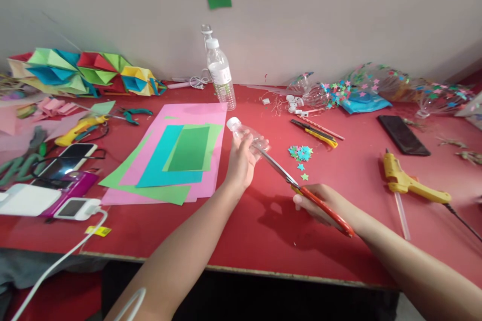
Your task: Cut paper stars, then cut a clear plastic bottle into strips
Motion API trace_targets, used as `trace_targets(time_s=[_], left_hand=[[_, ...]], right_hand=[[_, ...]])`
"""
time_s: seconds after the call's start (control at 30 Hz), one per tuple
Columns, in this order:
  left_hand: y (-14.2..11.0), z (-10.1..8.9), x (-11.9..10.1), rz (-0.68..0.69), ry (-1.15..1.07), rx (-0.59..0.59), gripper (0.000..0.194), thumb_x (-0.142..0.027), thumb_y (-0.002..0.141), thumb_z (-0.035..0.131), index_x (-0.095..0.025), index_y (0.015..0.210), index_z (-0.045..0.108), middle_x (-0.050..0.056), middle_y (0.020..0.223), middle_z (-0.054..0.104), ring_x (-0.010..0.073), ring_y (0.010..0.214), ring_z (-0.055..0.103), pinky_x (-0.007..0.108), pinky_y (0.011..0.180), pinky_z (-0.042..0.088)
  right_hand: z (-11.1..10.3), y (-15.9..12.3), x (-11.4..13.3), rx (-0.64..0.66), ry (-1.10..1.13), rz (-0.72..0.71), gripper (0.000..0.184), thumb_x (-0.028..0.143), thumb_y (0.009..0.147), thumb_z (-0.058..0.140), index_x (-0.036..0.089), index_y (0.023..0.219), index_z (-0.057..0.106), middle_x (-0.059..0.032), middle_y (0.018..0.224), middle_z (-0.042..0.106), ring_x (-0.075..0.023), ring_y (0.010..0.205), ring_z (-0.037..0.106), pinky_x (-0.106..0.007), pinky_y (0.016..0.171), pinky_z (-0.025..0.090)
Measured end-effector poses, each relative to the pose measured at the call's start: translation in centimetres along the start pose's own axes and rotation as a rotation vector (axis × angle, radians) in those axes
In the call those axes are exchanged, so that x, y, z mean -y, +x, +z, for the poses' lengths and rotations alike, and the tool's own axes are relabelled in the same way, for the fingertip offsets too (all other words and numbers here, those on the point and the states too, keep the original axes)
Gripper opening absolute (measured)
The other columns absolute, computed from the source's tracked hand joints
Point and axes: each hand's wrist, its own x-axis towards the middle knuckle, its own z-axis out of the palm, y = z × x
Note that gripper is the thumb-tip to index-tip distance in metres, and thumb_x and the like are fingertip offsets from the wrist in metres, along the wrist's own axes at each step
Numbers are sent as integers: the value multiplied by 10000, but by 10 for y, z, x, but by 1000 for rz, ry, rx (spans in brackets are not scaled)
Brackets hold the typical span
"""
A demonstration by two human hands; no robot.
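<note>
My left hand [243, 160] is closed around a clear plastic bottle piece [253, 135] with a white cap, its capped neck tilted up to the left. In my right hand [326, 203] are scissors [288, 178] with red-orange handles. Their blades reach up to the cut end of the bottle piece; whether they are inside it or against its edge I cannot tell. Beyond the scissors lies a small heap of paper stars [300, 152], mostly blue and green, with a loose green star [305, 177] below it.
Coloured paper sheets [150, 195] lie left of my hands. An upright water bottle [222, 77] stands near the wall. On the right are a yellow glue gun [410, 180], a black phone [402, 135], a utility knife [316, 134] and star-covered plastic pieces [337, 93]. Phones and a white cable [60, 267] occupy the left.
</note>
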Motion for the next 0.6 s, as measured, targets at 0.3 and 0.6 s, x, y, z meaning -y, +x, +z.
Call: trace_targets(time_s=[0.3,0.6], left_hand=[[-3,2,2,14,-48,-21,308,-283,785,716,-231,965,471,3,865,607,156,835,650,389,863,528],[-3,4,2,10,-54,-24,324,-278,777,722,-221,979,475,4,839,614,153,810,652,378,856,523]], right_hand=[[2,0,1,12,11,28,497,661,848,573,175,750,545,57,558,376,-91,486,357,-227,458,299],[4,-1,4,10,42,20,465,624,857,590,177,740,530,55,566,371,-87,490,349,-220,457,283]])
